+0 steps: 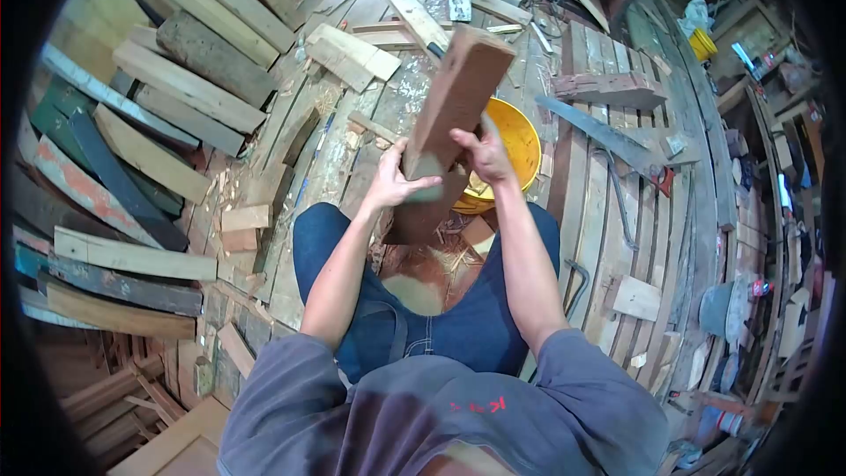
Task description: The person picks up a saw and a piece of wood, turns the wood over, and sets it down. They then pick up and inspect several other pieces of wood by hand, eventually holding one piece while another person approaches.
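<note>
Between my two hands I hold a thick reddish-brown wooden block, raised and tilted with its far end up. My left hand grips its left side near the lower end, thumb stretched across the near face. On the right side, my right hand is closed against the block, some fingers hidden behind it. Just behind my right hand stands a yellow bucket. Below the block, between my knees, a dark brown wooden piece shows, partly covered by my left hand and the block.
Many boards are stacked along the left. To the right, a handsaw lies on slats near a brown timber offcut and a bent metal bar. A pale wood block lies nearer. Shavings and offcuts litter the floor.
</note>
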`<state>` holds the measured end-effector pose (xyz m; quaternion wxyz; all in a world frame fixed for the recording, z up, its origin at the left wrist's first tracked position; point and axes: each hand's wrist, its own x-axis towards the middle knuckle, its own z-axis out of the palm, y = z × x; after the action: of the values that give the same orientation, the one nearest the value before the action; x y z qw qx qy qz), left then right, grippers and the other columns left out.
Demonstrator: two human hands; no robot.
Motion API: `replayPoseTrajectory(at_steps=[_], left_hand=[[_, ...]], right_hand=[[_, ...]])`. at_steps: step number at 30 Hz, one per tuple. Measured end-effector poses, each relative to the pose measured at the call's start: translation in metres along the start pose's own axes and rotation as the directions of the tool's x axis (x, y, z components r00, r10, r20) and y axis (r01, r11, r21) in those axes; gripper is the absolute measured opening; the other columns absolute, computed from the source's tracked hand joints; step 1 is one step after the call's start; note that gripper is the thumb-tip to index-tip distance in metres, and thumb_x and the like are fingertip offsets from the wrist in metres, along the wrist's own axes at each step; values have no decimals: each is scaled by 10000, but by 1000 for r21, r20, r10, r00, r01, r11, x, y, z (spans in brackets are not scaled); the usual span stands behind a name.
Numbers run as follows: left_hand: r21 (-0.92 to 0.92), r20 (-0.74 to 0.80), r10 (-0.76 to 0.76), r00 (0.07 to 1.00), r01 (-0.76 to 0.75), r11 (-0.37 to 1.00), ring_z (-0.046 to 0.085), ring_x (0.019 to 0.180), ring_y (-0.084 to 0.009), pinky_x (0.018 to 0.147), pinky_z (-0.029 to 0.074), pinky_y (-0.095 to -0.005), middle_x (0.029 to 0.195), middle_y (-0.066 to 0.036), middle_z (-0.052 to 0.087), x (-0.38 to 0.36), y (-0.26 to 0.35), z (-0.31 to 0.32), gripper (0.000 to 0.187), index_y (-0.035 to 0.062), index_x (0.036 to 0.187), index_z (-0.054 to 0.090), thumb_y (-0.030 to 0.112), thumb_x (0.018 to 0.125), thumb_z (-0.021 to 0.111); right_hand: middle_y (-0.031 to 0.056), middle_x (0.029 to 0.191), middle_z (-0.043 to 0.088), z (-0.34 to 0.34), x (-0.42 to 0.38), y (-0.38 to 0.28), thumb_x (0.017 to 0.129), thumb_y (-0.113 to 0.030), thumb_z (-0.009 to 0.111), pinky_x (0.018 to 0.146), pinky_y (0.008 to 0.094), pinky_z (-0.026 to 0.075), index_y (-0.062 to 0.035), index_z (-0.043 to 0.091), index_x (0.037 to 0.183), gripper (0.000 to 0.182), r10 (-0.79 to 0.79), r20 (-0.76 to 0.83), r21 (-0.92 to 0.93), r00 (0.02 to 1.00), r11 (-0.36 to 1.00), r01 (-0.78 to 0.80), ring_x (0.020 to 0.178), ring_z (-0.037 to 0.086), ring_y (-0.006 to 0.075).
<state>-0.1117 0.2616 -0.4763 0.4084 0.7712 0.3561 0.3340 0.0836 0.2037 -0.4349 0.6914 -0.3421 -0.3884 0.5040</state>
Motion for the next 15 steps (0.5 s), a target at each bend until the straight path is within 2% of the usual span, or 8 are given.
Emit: replayPoseTrajectory(at_steps=[3,5,6,9,10,13,14,15], left_hand=[[64,17,43,999,-44,997,572,1058,-326,899,457,-396,1132,-209,567,0,30,-3,801,-37,1169,497,315,562,884],[213,-121,115,986,-87,973,574,964,-374,829,478,-419,1037,-214,560,-8,29,3,745,-34,1122,482,265,551,855],[250,-159,124,979,-82,965,570,954,-381,822,479,-425,1026,-213,557,-10,29,4,750,-36,1126,475,257,546,850],[376,-239,208,948,-107,921,557,932,-399,796,483,-447,987,-211,541,-10,25,3,740,-48,1102,460,235,531,835],[404,-252,213,944,-98,909,557,936,-399,797,484,-447,992,-212,540,-9,22,4,735,-51,1097,460,237,534,835],[463,-298,235,925,-75,883,556,936,-396,799,488,-444,1006,-213,541,-6,17,8,733,-59,1098,462,245,543,831],[478,-311,238,920,-65,876,555,934,-395,800,490,-443,1010,-213,541,-8,15,11,734,-61,1101,462,248,546,829],[482,-308,222,925,-49,875,553,939,-392,797,492,-441,1025,-213,539,-7,14,13,743,-61,1113,459,255,551,829]], right_hand=[[78,1256,540,-16,4,13,827,-218,734,1003,360,397,-26,432,1324,613,3,30,196,1000,981,-9,1166,506,192],[79,1257,540,-9,1,15,822,-272,743,1005,371,396,-23,445,1312,625,-35,7,289,999,957,32,1168,508,207],[81,1239,545,-6,0,16,796,-347,761,999,380,397,-24,459,1295,667,-44,13,284,999,958,38,1157,513,219],[78,1210,553,10,7,18,789,-363,763,995,372,393,-20,473,1274,661,-169,-6,227,986,960,166,1140,516,211],[72,1155,576,22,8,17,756,-269,796,954,351,425,-12,499,1222,610,-246,-60,174,967,952,253,1079,548,188],[61,1106,597,52,5,-1,717,-137,805,903,320,460,-7,513,1181,563,-315,-130,-306,940,915,264,1018,576,167],[64,1180,573,49,6,-1,693,-32,802,908,315,470,-18,488,1224,617,-221,-119,-289,968,941,179,1040,578,168],[64,1181,574,45,9,3,694,-21,796,906,316,473,-18,486,1229,618,-197,-119,-236,973,958,165,1031,584,171]])
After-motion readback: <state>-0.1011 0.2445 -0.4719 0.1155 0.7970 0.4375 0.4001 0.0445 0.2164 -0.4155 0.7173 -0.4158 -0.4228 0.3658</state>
